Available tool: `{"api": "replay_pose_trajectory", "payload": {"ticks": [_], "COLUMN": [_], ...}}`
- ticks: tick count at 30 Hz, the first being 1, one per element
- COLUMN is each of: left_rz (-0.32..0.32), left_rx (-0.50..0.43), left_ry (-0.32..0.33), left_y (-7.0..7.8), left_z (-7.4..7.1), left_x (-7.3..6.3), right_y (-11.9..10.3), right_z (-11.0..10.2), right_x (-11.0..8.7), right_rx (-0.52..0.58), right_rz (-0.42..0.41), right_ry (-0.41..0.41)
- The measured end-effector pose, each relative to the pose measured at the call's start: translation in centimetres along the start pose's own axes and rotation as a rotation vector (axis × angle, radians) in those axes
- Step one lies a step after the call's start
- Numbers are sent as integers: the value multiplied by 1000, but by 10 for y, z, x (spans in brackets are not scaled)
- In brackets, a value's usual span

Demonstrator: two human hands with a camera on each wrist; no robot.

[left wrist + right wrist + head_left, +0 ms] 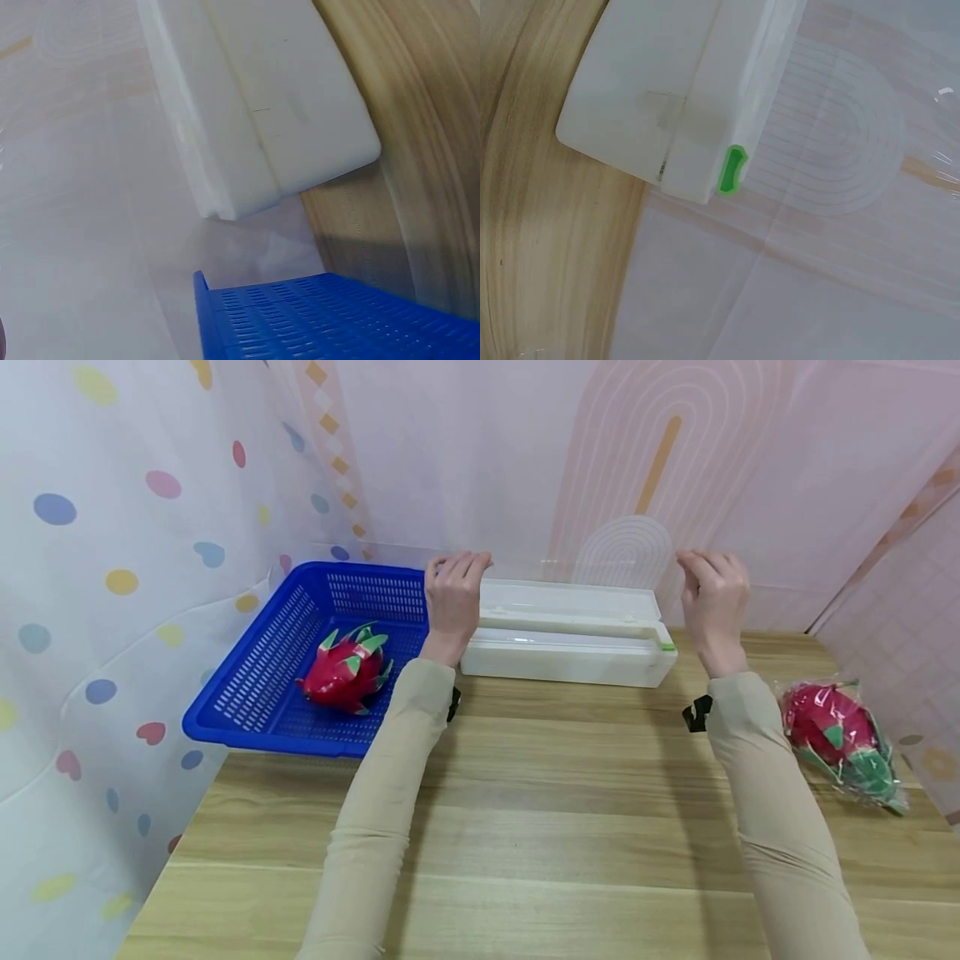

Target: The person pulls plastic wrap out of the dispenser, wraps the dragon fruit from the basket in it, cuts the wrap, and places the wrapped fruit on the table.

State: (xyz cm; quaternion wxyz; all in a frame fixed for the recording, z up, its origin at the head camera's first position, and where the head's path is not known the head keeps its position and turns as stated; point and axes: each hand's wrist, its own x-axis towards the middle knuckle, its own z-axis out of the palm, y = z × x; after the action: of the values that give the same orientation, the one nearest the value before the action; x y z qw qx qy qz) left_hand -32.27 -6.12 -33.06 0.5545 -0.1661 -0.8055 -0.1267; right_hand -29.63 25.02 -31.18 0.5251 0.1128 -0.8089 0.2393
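Both hands are raised above a white cling film dispenser [562, 665], whose lid [570, 600] stands up at the back. My left hand [454, 597], fingertips against thumb, is over the dispenser's left end, beside the basket. At the other end, my right hand [717, 597] pinches in the same way. Between them stretches clear cling film [588, 562], visible only as faint glints. The right wrist view shows the dispenser's end with a green slider [733, 171]. Neither wrist view shows the fingers clearly.
A blue basket [262, 742] at the left holds a bare dragon fruit [345, 675]. Another dragon fruit [836, 731], wrapped in clear film, lies on the right of the wooden table [540, 827]. A patterned curtain [480, 452] hangs close behind the dispenser.
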Motion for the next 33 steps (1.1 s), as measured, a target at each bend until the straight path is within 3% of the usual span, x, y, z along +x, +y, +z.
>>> {"api": "replay_pose_trajectory", "payload": {"ticks": [13,25,33], "left_rz": [-35,-38,-48], "left_rx": [-33,-31,-42], "left_ry": [-30,3,-35], "left_y": [5,8,9], "left_z": [-8,-13,-18], "left_x": [19,31,38], "right_y": [-2,-5,-8], "right_z": [-5,-11,-14], "right_x": [12,21,26], "right_rx": [-10,-17,-14], "right_rz": [-18,-6,-3], "right_ry": [68,75,84]}}
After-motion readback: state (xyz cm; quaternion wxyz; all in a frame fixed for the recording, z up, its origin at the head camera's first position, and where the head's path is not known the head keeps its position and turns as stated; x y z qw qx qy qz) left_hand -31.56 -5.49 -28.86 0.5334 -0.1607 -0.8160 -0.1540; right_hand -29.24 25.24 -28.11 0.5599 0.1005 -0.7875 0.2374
